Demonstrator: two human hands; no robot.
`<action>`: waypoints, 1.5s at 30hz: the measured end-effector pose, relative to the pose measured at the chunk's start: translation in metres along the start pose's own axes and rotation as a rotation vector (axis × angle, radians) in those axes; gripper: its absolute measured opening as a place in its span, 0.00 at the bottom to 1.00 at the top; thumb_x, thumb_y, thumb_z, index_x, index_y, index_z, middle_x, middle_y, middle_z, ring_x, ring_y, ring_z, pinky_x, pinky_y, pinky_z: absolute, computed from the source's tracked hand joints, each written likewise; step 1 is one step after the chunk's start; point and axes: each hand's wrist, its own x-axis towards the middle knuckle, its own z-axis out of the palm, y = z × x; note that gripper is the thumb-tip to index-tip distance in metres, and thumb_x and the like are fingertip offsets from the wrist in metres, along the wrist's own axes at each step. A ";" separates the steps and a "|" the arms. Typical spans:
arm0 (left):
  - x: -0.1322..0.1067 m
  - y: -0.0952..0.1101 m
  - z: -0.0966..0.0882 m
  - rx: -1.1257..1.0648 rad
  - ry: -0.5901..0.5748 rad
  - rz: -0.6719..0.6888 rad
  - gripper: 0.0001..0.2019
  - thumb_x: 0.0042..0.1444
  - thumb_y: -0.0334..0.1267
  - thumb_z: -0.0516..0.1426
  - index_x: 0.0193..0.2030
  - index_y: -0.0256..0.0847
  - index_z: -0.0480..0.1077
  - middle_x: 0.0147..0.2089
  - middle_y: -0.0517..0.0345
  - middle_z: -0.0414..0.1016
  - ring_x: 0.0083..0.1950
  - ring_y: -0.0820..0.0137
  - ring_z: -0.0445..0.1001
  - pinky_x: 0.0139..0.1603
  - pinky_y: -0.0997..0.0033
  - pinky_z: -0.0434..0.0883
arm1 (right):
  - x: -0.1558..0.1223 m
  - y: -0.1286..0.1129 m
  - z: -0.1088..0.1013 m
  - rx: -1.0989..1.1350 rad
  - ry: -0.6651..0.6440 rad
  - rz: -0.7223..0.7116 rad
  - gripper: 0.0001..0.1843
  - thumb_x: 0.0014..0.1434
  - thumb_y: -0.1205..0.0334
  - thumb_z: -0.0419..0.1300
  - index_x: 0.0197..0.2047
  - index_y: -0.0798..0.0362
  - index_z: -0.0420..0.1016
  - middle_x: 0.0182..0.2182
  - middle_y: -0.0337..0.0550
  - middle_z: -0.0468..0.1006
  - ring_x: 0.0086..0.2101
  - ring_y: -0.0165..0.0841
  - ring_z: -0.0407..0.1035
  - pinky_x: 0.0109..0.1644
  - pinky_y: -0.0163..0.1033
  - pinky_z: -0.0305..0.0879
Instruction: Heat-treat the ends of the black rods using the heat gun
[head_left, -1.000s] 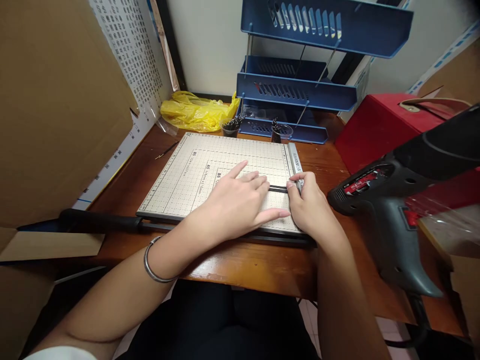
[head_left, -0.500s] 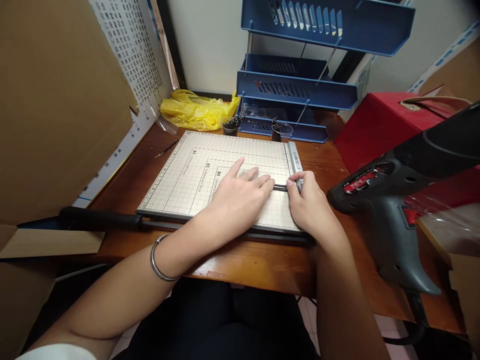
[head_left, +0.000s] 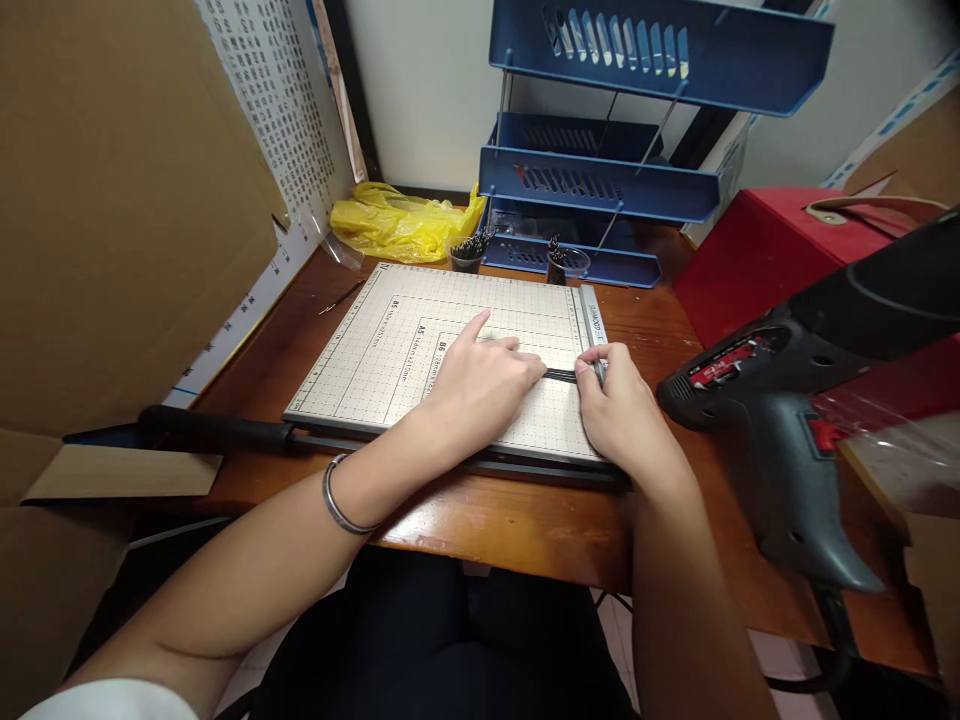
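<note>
A grey gridded paper-cutter board (head_left: 390, 345) lies on the wooden desk (head_left: 517, 520). Thin black strips (head_left: 561, 375) lie across its right part, up against the metal ruler rail (head_left: 592, 320). My left hand (head_left: 480, 385) rests flat on the strips, fingers stretched and pressing them down. My right hand (head_left: 619, 405) sits at the rail, thumb and fingers pinched on the strips' right end. The cutter's black lever handle (head_left: 217, 432) lies along the near edge, to the left.
A grey and black heat gun (head_left: 787, 430) stands at the right, close to my right arm. Behind are blue stacked trays (head_left: 600, 180), two small cups of black bits (head_left: 469, 255), a yellow bag (head_left: 401, 225), a red box (head_left: 757, 255). Cardboard (head_left: 112, 200) walls the left.
My left hand has drawn its fingers closer together and slid slightly back on the strips. The view has shifted a little; the right hand stays at the rail.
</note>
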 end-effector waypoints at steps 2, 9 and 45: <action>0.001 0.001 0.000 0.009 0.013 0.006 0.14 0.65 0.28 0.54 0.46 0.42 0.81 0.43 0.53 0.85 0.50 0.64 0.82 0.74 0.47 0.57 | 0.000 0.000 0.000 0.000 -0.006 0.004 0.12 0.68 0.51 0.47 0.46 0.49 0.64 0.50 0.54 0.76 0.47 0.47 0.71 0.50 0.50 0.63; 0.002 0.010 -0.002 0.011 -0.077 -0.022 0.13 0.66 0.26 0.51 0.44 0.36 0.77 0.43 0.50 0.83 0.42 0.62 0.82 0.41 0.65 0.76 | 0.001 0.001 0.002 0.023 0.009 -0.013 0.12 0.68 0.52 0.47 0.46 0.49 0.64 0.49 0.54 0.76 0.46 0.46 0.71 0.49 0.51 0.64; -0.016 0.041 -0.003 0.002 -0.124 -0.023 0.44 0.71 0.65 0.40 0.71 0.23 0.62 0.72 0.30 0.63 0.74 0.46 0.64 0.73 0.43 0.59 | 0.000 0.002 0.001 0.010 -0.011 -0.059 0.12 0.67 0.47 0.51 0.41 0.47 0.65 0.44 0.50 0.74 0.46 0.46 0.69 0.50 0.52 0.63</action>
